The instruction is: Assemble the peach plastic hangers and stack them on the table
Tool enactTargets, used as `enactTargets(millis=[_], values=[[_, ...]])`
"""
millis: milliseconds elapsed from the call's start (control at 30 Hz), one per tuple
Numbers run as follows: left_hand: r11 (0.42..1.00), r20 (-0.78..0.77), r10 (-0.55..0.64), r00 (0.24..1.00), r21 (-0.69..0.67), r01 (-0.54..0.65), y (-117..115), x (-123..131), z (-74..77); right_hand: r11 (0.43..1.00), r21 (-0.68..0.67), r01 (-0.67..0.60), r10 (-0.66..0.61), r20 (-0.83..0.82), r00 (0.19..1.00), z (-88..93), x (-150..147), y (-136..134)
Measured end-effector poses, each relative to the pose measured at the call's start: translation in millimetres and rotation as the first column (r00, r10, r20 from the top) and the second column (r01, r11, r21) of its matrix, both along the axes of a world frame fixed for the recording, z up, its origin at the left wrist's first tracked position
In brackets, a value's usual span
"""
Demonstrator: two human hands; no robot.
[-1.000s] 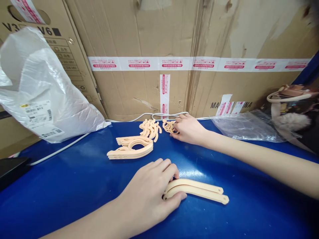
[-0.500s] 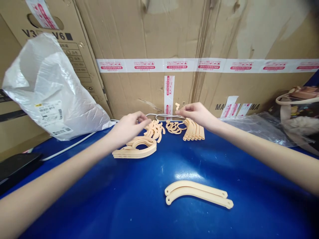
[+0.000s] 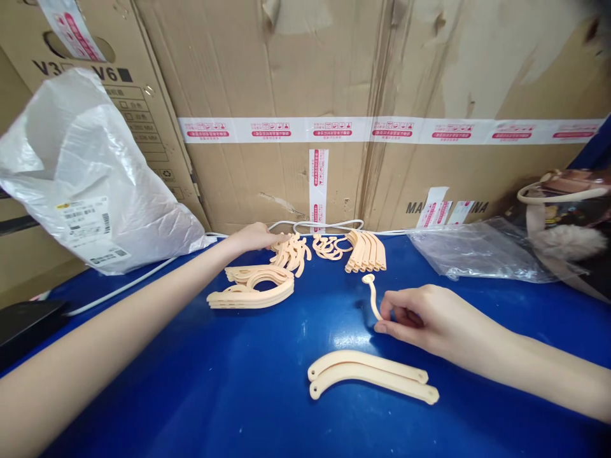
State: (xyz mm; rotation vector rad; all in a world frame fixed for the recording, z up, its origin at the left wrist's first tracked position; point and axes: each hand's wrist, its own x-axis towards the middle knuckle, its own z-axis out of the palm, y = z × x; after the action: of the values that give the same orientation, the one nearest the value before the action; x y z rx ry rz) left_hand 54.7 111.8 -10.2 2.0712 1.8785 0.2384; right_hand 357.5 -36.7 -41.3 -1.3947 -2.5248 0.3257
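Observation:
Pinched in the fingertips of my right hand (image 3: 424, 318) is a slim cream plastic hook (image 3: 373, 298), its flat ringed end pointing up and away from me. My left hand (image 3: 255, 236) reaches to the back, fingers drawn together at the left edge of a pile of small curved cream pieces (image 3: 296, 254); what they grip is hidden. Nearer me lies a stack of curved cream hanger arms (image 3: 252, 296). Two more curved hanger arms (image 3: 372, 375) rest side by side at the front, below my right hand.
Loose cream hooks (image 3: 328, 248) and a row of curved arms (image 3: 366, 251) lie at the back of the blue table (image 3: 200, 394). A white cable (image 3: 329, 224) runs before the cardboard box (image 3: 267, 178). A white plastic bag (image 3: 90, 178) stands left; clear plastic (image 3: 477, 251) lies right.
My right hand has come down and toward me from the back, carrying the hook over the front of the table. My left hand has moved slightly, its fingertips now at the small-piece pile.

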Motion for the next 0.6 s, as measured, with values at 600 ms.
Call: enactTargets(millis=[600], values=[[0.987,-0.019,0.040,0.999,-0.157,-0.042,8.3,14.5,5.2,0.998,-0.032,0.049,-0.049,0.000,0.999,-9.0,9.7,-0.3]])
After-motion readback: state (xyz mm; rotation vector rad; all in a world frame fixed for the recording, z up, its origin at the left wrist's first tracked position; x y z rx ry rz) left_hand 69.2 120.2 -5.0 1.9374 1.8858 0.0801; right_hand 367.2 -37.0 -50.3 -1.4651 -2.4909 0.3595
